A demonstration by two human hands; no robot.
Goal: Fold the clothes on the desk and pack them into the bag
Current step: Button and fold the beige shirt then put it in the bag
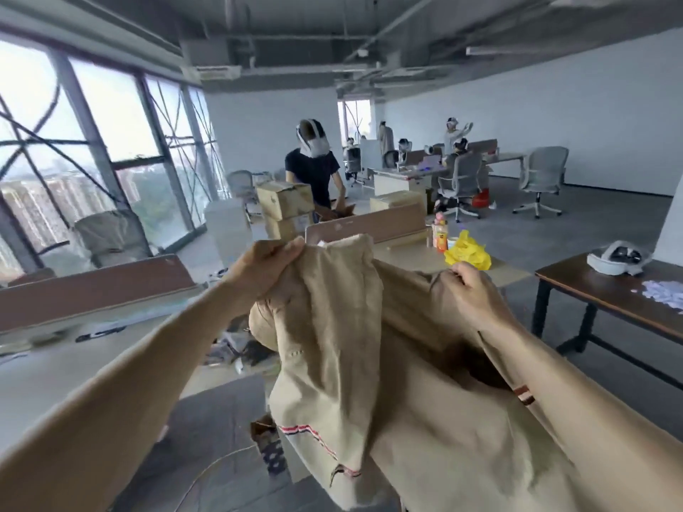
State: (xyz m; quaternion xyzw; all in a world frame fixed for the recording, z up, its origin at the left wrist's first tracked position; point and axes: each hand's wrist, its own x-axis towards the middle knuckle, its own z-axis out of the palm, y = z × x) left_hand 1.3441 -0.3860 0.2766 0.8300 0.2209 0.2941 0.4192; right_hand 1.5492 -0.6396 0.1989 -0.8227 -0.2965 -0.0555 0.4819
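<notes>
1. Both hands are up in front of me, holding one tan garment point(351, 364) in the air, so it's above the desk and not lying on it.
2. Left hand point(271, 267) grips the top edge on the left side, fingers curled round a bunch of cloth.
3. Right hand point(476, 293) is further right and a bit lower, with thumb and fingers pinched shut on a fold.
4. Garment hangs between my forearms, all crumpled and not folded yet. Can't tell if it's shorts or trousers tbh.
5. Red-white-blue trim point(295, 428) runs across the lower left part, and another bit of the same stripe shows beside my right forearm.
6. Desk point(44, 371) is down at the lower left, with a pale top and a brown divider point(92, 290) along its far edge.
7. Past the garment there's a crumpled yellow bag point(467, 255) just beside an orange bottle point(439, 234), both on another desk.
8. Off to the right is a dark table point(591, 293) with a white headset point(615, 262) on it and some white scraps point(665, 290) near its right end.
9. Further back a person point(314, 168) in a dark T-shirt stands behind stacked boxes point(284, 201).
10. Office chairs point(543, 179) are beyond that, and big windows point(92, 123) run down the left.
</notes>
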